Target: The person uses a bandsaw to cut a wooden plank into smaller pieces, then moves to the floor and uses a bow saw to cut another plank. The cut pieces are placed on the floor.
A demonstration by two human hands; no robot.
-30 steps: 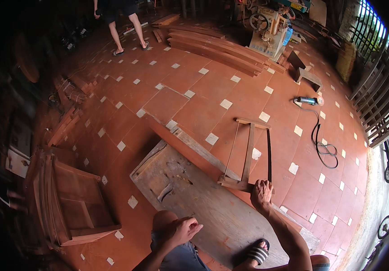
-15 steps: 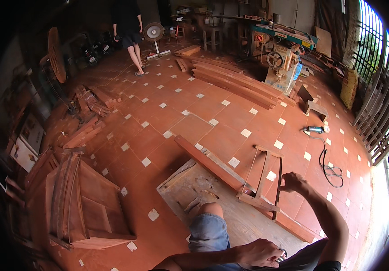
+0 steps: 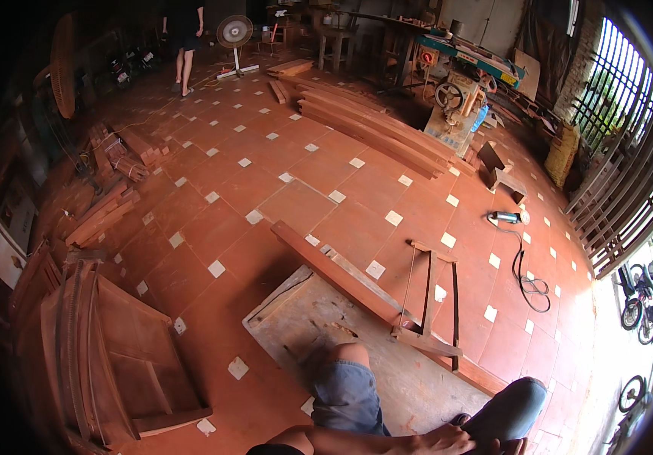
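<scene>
In front of my right knee, my left hand (image 3: 447, 440) is low at the picture's bottom edge. Its fingers are curled together, and whatever they may hold is hidden. Close beside it, only a bit of my right hand (image 3: 511, 447) shows, cut off by the edge, so its grip is unclear. Beyond my knees a frame saw (image 3: 434, 303) with a wooden frame leans across a long reddish wooden beam (image 3: 349, 273). Neither hand touches the saw. The beam lies along the far side of a low, worn wooden board (image 3: 394, 379), under my legs.
A wooden frame piece (image 3: 125, 356) stands at the left. Stacked planks (image 3: 372, 129) lie farther off, near a green-topped woodworking machine (image 3: 463, 83). A corded angle grinder (image 3: 507, 218) rests on the tiles at right. A person (image 3: 184, 45) is near a standing fan (image 3: 235, 34).
My right hand has drawn back from beside the saw down to my lap, next to my left hand. The view has turned slightly right. The person at the back has walked farther away.
</scene>
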